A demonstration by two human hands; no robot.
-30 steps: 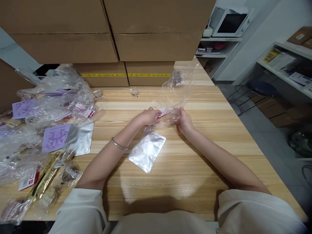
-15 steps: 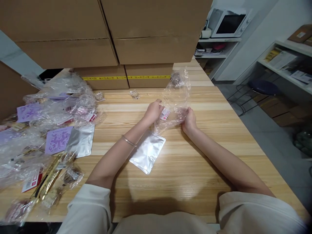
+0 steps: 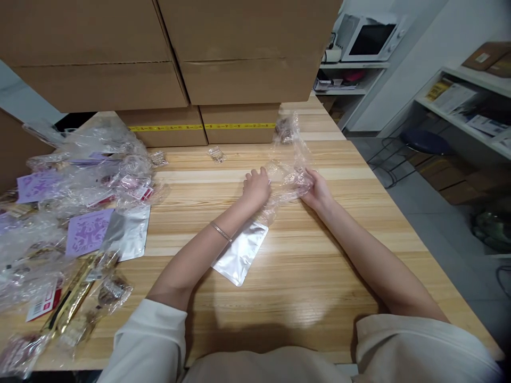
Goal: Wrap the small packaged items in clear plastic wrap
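A crumpled clear plastic bag (image 3: pixel 288 178) stretches between my two hands above the wooden table. My left hand (image 3: pixel 257 188), with a bracelet on its wrist, is closed on the bag's left side and covers most of the label there. On the right side, my right hand (image 3: pixel 318 192) pinches the film between thumb and fingers. At the bag's far end lies a dark wrapped item (image 3: pixel 283 130); whether it is inside the bag I cannot tell. A flat silver pouch (image 3: pixel 241 255) rests on the table just below the left hand, partly under that forearm.
Cardboard boxes (image 3: pixel 239 80) stand along the table's back. A small wrapped piece (image 3: pixel 216 154) lies before them. On the left is a heap of clear bags (image 3: pixel 107 170) with purple cards (image 3: pixel 88 232), another silver pouch (image 3: pixel 133 231) and gold sticks (image 3: pixel 75 303). The table's edge runs along the right.
My left hand has turned palm-down over the bag's label, its fingers curling in. The bag is bunched narrower between my hands. The whole view has shifted slightly.
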